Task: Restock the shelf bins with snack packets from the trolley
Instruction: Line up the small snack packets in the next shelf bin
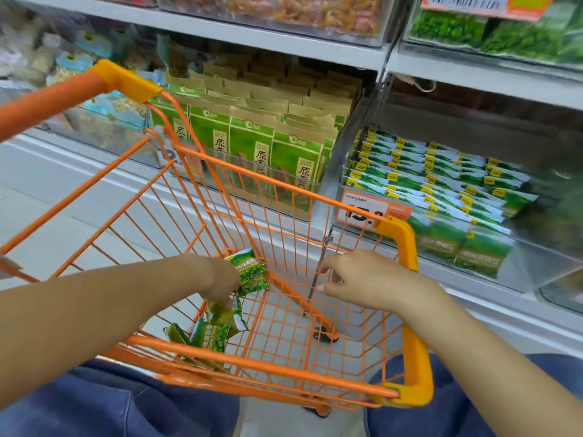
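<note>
An orange wire trolley (419, 348) stands in front of me. My left hand (220, 280) reaches down inside it and grips green pea snack packets (250, 274). More of the same green packets (211, 334) lie at the trolley's near left corner. My right hand (362, 280) hovers over the right side of the basket, fingers loosely curled, holding nothing. To the right, a clear shelf bin (517, 263) holds rows of matching green packets (441, 181).
A bin of tall green-and-kraft bags (252, 143) stands on the shelf behind the trolley. An orange price tag (366, 209) hangs on the right bin's front. Upper shelves carry more clear snack bins. My blue-clad knees are at the bottom.
</note>
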